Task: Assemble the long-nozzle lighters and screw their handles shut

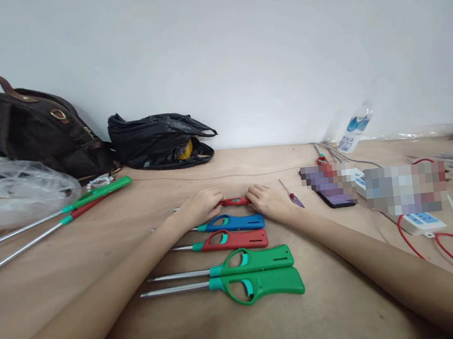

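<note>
Both my hands are on a red gas lighter [236,201] at the far end of a row of lighters. My left hand [203,203] is closed over its nozzle side, and my right hand [265,199] grips the handle end. Nearer to me lie a blue lighter [242,222], another red lighter [250,239] and two green lighters, one [268,258] behind the other [279,282]. Their metal nozzles point left. A small screwdriver [293,197] with a purple handle rests just right of my right hand.
At left lie a green lighter [107,189] and a red one [88,207], near a clear plastic bag [21,185], a dark backpack [45,134] and a black plastic bag [150,139]. At right are a phone [330,193], a power strip [422,223], cables and a water bottle [355,128].
</note>
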### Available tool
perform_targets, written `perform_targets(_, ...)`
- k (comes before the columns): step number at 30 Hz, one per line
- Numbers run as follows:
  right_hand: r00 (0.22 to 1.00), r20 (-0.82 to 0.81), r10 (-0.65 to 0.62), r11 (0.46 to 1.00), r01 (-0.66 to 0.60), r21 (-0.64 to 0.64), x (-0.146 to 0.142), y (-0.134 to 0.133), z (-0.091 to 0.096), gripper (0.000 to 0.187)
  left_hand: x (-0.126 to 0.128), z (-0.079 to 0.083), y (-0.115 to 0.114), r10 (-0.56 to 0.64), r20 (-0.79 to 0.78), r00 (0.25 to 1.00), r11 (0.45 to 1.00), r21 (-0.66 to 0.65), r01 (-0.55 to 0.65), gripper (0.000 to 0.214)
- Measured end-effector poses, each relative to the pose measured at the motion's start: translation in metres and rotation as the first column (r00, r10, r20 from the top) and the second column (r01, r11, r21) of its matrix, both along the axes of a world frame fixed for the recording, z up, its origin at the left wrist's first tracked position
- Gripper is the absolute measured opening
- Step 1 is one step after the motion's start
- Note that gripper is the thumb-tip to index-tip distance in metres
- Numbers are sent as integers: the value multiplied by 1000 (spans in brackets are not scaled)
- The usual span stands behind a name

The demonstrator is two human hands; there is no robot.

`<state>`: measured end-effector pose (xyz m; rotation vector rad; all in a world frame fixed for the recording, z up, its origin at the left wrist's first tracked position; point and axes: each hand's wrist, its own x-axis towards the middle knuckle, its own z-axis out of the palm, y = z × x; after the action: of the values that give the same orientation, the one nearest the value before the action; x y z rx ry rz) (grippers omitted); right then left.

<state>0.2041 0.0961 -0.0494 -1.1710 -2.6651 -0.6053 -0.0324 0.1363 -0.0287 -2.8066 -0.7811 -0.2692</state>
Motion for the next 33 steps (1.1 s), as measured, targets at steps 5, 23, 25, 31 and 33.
perform_targets(5,1000,-17,-8,1000,8,-19,0,2,3,17,-1,-4,4,14,68,998,999,-36,-12,11)
perform_targets(23,996,-83,32,996,-25,87,3,-4,8,24,-5,15,-4,173,279,945,848,-530,1,31)
perform_targets(25,996,-67,63,990,-54,128,3,-6,11,29,-6,21,-2,206,279,938,742,-669,36,34)
perform_targets(31,904,-406,134,990,-108,87,10,-8,19,29,-7,42,-4,218,384,897,789,-610,69,25)
perform_targets(33,811,-574,116,991,-132,13,13,-6,23,30,-6,47,-9,198,415,888,871,-490,35,25)
